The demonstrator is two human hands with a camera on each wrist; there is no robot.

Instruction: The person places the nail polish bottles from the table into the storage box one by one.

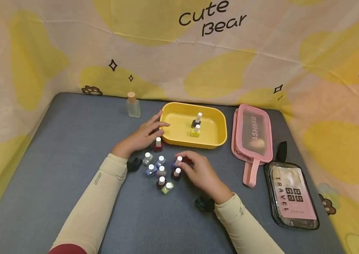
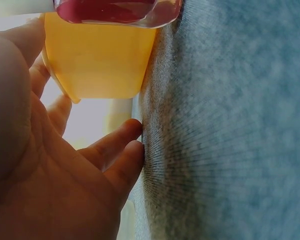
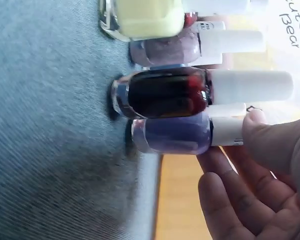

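Observation:
My right hand [image 1: 202,173] pinches the white cap of a purple nail polish bottle [image 3: 174,135], which stands on the table beside a dark red nail polish bottle [image 3: 165,94]. With fingers spread, my left hand [image 1: 139,137] touches the left rim of a yellow tray [image 1: 211,144]. A red nail polish bottle [image 1: 158,146] stands just below that hand, near the tray. Inside the tray are a dark nail polish bottle [image 1: 195,123] and a yellow one [image 1: 194,132]. Several more bottles, among them a silvery one [image 1: 147,160] and a yellow-green one [image 1: 167,189], cluster between my hands.
At the back left stands a frosted bottle [image 1: 133,108] with a wooden-looking cap. Right of the tray lies a pink wash bag [image 1: 252,135], and nearer is a clear travel pouch [image 1: 293,197]. A patterned cloth [image 1: 154,53] hangs behind the grey table [image 1: 71,148].

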